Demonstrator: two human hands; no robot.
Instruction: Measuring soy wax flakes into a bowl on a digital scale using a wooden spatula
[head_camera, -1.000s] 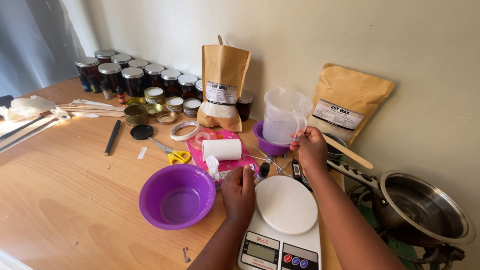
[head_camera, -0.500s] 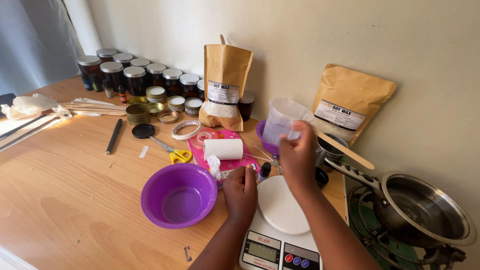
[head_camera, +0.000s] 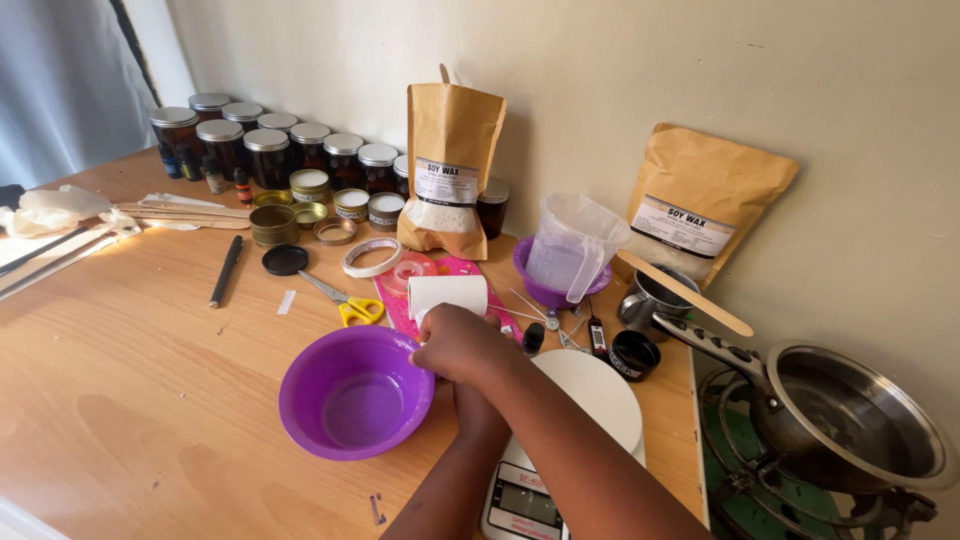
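A purple plastic bowl (head_camera: 335, 405) sits on the wooden table, with nothing seen inside it. My right hand (head_camera: 462, 345) reaches across from the right, and its curled fingers close on the bowl's right rim. My left forearm (head_camera: 468, 425) rises from below and passes under the right wrist. The left hand itself is hidden there, between the bowl and the white kitchen scale (head_camera: 598, 392). A white paper roll (head_camera: 447, 292) lies just behind the hands on a pink mat.
A clear measuring jug (head_camera: 575, 245) stands in a small purple bowl, and two brown wax bags (head_camera: 448, 170) lean on the wall. Dark jars (head_camera: 265, 150), tins, tape, yellow scissors (head_camera: 355, 308) and a black pen (head_camera: 226, 270) lie left. A steel pan (head_camera: 850, 415) sits right on a burner.
My right hand left the measuring jug and swung left and down onto the purple bowl's rim, crossing over my left hand, which stayed beside the scale.
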